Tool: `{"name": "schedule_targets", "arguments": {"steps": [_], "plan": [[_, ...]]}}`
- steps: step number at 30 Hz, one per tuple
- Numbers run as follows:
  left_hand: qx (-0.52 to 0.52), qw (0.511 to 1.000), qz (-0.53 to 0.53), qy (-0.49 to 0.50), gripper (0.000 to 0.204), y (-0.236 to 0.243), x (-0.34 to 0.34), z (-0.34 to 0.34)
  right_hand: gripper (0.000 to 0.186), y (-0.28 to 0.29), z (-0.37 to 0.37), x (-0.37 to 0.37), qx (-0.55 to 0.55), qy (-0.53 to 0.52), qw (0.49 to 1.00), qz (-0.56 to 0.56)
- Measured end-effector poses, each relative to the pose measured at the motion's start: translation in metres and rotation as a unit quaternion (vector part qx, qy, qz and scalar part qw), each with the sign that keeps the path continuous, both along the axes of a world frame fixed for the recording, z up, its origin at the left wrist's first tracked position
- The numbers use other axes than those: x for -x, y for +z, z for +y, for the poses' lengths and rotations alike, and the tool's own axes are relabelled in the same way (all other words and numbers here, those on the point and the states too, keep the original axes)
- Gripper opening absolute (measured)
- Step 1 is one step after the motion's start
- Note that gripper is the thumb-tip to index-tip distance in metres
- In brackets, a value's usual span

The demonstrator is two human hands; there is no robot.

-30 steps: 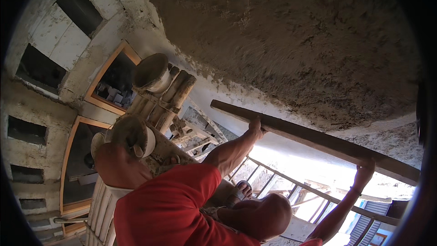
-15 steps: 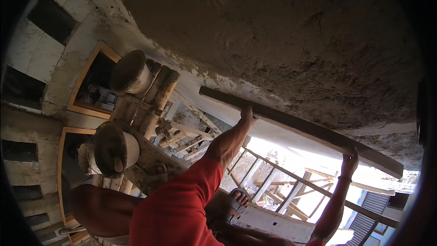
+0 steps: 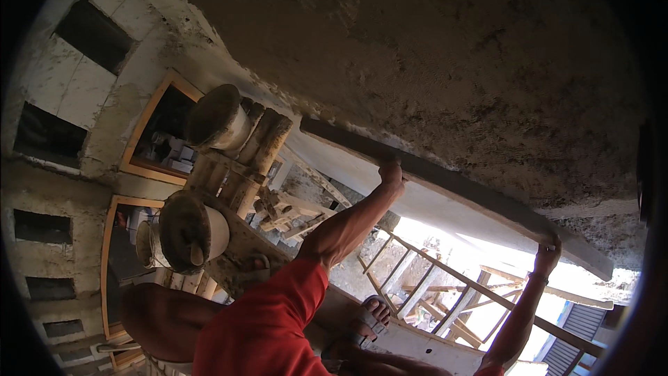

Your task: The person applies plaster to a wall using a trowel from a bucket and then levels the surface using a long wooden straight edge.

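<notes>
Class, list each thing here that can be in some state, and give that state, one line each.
Board: held up
Left hand: gripping the board
Right hand: gripping the board
Plaster: rough in patches, smoother elsewhere
Front bucket: open, something inside
Farther bucket: open, contents unclear
Half-hidden bucket: contents unclear
Sandal: worn

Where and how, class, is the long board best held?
Probably along the lower edge of the board, from below, two grips well apart: it is long and slim, and its upper side faces the plastered surface. The left hand and right hand grip it so.
</notes>
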State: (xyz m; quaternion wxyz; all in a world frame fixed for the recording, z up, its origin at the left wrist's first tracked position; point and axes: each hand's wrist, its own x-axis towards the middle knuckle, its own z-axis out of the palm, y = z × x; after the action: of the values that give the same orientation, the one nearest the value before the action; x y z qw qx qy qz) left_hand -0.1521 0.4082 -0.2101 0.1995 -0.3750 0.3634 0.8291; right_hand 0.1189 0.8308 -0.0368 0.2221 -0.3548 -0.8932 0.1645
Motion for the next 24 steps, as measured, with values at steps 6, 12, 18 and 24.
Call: {"name": "schedule_targets", "arguments": {"steps": [6,12,18,24], "plan": [[0.043,0.996,0.065,0.033,0.026,0.054,-0.002,-0.018,0.045,0.018,-0.022,0.017,0.059,-0.041,0.997,-0.023],[0.045,0.987,0.153,0.006,0.021,0.074,0.003,-0.026,0.047,-0.008,0.002,0.009,0.053,-0.015,0.998,0.006],[0.025,0.996,0.086,0.016,0.028,0.045,0.010,-0.039,0.047,-0.036,-0.006,0.015,0.088,-0.013,0.995,0.034],[-0.049,0.992,0.105,0.039,0.031,0.016,0.011,-0.058,0.047,-0.035,-0.041,0.029,0.083,-0.031,0.996,0.010]]}}
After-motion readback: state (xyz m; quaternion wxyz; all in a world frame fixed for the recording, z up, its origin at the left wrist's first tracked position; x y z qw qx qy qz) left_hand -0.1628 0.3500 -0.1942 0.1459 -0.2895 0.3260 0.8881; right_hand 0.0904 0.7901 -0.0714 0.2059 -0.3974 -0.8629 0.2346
